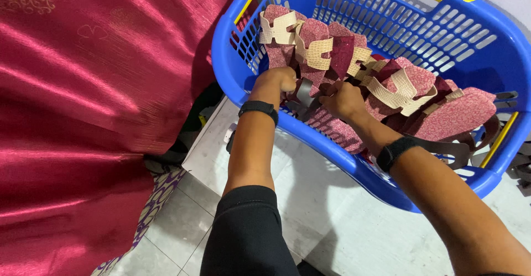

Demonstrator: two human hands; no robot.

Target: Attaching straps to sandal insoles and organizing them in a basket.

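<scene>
Both hands are down in the blue plastic laundry basket (387, 30), which sits on the pale tiled floor (332, 226) with its slotted walls and yellow handle strips in view. The basket is piled with cut sandal pieces (459, 113): maroon textured sole shapes and cream straps with a woven-look pattern, lying crossed over one another in a loose heap.

The left hand (278, 79) is just inside the near rim, fingers (287, 82) curled tight into a fist; something seems gripped in there, but what exactly the fist closes on cannot be told, since the knuckles hide it. A black band (258, 109) wraps that wrist, and a black sleeve covers the upper arm lower in the frame.

The right hand (344, 100) is right beside it, close to touching, its fingers bent and pressed down into the pile by a dark grey strap piece (305, 93) that lies between the two hands. The fingertips are buried among the pieces, so whether they pinch that strap cannot be told. This wrist carries a black band (395, 151) as well, and the forearm crosses over the basket's near rim.

To the left, a big sheet of shiny crimson fabric (83, 115) hangs in folds, reaching the floor beside a patterned mat (157, 193)
</scene>
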